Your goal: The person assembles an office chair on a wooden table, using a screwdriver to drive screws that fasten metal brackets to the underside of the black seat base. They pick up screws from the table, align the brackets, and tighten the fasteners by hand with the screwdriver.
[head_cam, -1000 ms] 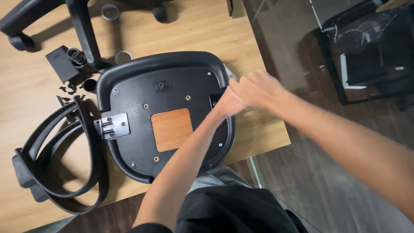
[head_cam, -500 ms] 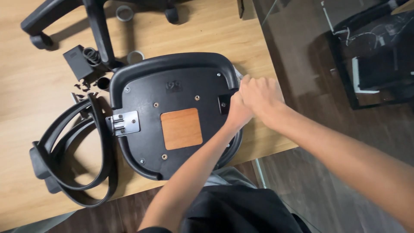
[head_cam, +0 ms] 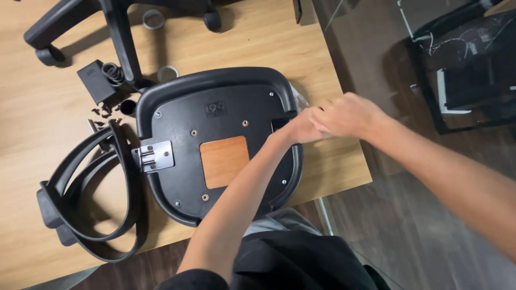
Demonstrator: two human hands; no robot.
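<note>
The chair seat (head_cam: 215,145) lies upside down on the wooden table (head_cam: 48,134), its right edge close to the table's right side, and both hands meet there. The left hand (head_cam: 298,129) rests on the seat's rim beside a small square opening; the right hand (head_cam: 346,114) overlaps it from the right. Fingers look curled, but whether either holds anything cannot be told, since they hide each other. A bit of clear plastic (head_cam: 300,99) shows just behind them.

The seat is large and smooth, so a push on its right edge could slide it into the loose screws (head_cam: 102,111) by its far-left corner. Any small part dropped here could roll off the table's near edge to the dark floor (head_cam: 419,231).

Left of the seat lie two black armrest loops (head_cam: 80,198); a chair base (head_cam: 80,21) sits at the back.
</note>
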